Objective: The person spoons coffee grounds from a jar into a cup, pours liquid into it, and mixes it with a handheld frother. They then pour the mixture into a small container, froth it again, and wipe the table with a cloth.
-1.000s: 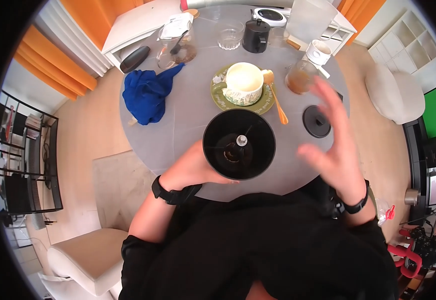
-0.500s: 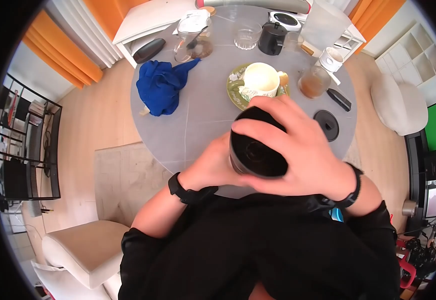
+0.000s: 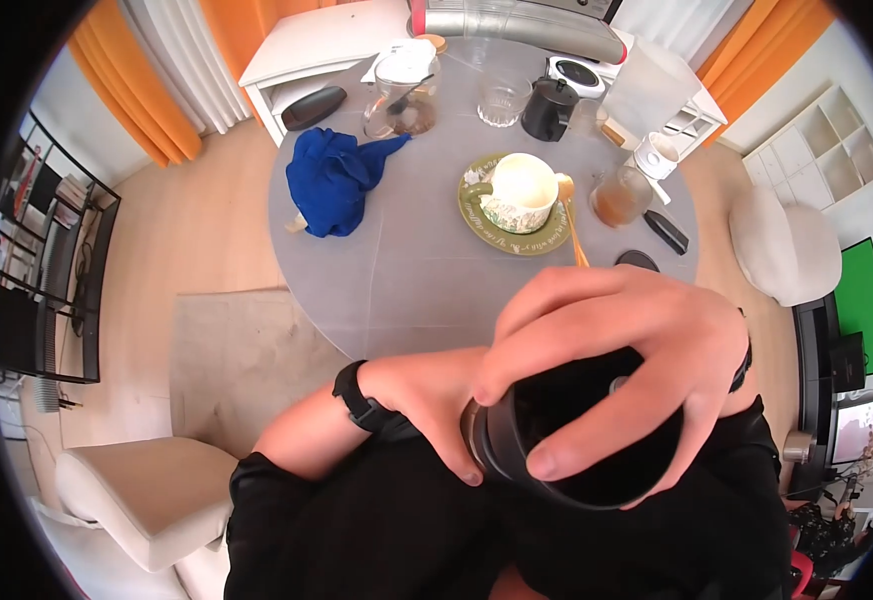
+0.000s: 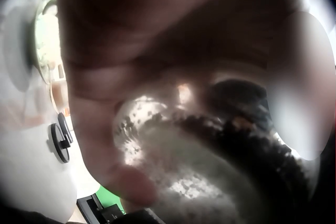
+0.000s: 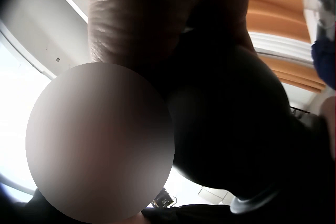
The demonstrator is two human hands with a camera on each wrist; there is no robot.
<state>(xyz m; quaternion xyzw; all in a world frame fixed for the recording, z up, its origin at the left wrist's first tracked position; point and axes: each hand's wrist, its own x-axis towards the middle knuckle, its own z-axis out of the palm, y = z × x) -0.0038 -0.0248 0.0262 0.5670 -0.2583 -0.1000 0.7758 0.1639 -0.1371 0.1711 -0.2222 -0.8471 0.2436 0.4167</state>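
A hand coffee grinder, with a black top (image 3: pixel 502 440) and a clear jar (image 4: pixel 199 187), is tilted to the right close to the person's lap. My left hand (image 3: pixel 435 400) grips it around the jar, its thumb along the near side. Dark grounds show through the jar in the left wrist view. My right hand (image 3: pixel 647 340) holds the wide black top from above, fingers spread over the opening and around its rim. A bit of the metal shaft shows between those fingers. Just beyond the right hand lies a black knobbed lid (image 4: pixel 60 142), partly hidden in the head view.
On the grey table (image 3: pixel 407 280) a cup (image 3: pixel 517 210) stands on a green plate (image 3: pixel 547 240) with a wooden-handled brush (image 3: pixel 576 235). A carafe of brown liquid (image 3: pixel 617 205) and a black handle (image 3: pixel 667 232) are right, a blue cloth (image 3: pixel 332 190) left, a black pitcher (image 3: pixel 550 110) behind.
The right hand was raised and open beside the grinder; it has come down onto the black top and holds it. The grinder has moved right and toward the body and tilted over.
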